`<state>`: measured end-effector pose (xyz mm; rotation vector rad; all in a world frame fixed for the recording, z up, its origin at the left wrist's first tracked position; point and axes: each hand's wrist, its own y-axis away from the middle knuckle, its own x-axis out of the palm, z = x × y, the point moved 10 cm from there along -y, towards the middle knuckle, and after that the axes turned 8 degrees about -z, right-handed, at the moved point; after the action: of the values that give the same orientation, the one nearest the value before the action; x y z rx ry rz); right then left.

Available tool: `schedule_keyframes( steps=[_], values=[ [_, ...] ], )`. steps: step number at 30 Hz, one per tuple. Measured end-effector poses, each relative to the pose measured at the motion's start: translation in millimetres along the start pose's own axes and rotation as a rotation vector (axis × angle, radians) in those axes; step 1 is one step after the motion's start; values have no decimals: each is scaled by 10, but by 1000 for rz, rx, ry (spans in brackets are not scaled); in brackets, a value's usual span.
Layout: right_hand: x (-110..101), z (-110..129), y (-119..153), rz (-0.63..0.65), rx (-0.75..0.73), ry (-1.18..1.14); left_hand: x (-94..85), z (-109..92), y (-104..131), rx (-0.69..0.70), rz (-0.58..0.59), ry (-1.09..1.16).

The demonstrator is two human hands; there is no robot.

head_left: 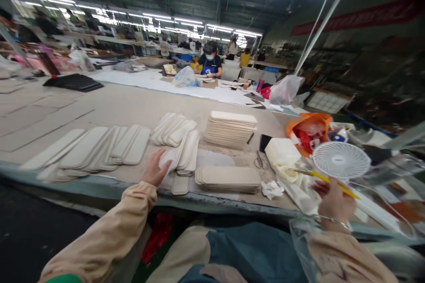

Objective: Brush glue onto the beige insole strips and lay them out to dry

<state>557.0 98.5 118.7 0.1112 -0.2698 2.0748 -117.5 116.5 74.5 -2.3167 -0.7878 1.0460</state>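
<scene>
My left hand [156,169] rests with fingers spread at the table's front, between fanned pale rounded pieces [89,148] and a smaller overlapping group [187,150]. Nothing shows in its grasp. On the right, my right hand [336,199] holds a yellow brush-like tool [345,189], its thin end pointing left over a white container with cloth-like material [288,171]. A tall stack of pale pieces [230,129] stands at the centre, and a lower stack [228,177] lies nearer the front edge. Another fanned group [172,129] lies behind my left hand.
A white fan [341,160] and an orange bag [308,128] stand at the right. Scissors [260,160], a dark phone [264,142] and crumpled tissue [272,189] lie near the stacks. Across the table, a person [210,64] works beside a plastic bag [186,77].
</scene>
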Motion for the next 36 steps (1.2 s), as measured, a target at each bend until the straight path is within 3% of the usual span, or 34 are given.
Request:
schedule_keyframes(
  steps=[3,5,8,13,19,29,36],
  values=[
    [152,81,214,37,71,-185,126,-630,223,184,158,166],
    [470,140,524,211,121,-254,296,-972,366,252,312,232],
    [1011,128,1161,528,193,-234,563,-1239,484,259,488,238],
    [1612,-7,2024,863,182,-113,854,-1315,488,219,615,152],
    [1953,-136,2454,1001,163,-9,982,-1330,463,224,682,145],
    [2050,-273,2590,1041,133,111,1063,-1290,515,190,725,123],
    [1935,-280,2373,960,93,186,1047,-1315,512,185,716,106]
  ],
)
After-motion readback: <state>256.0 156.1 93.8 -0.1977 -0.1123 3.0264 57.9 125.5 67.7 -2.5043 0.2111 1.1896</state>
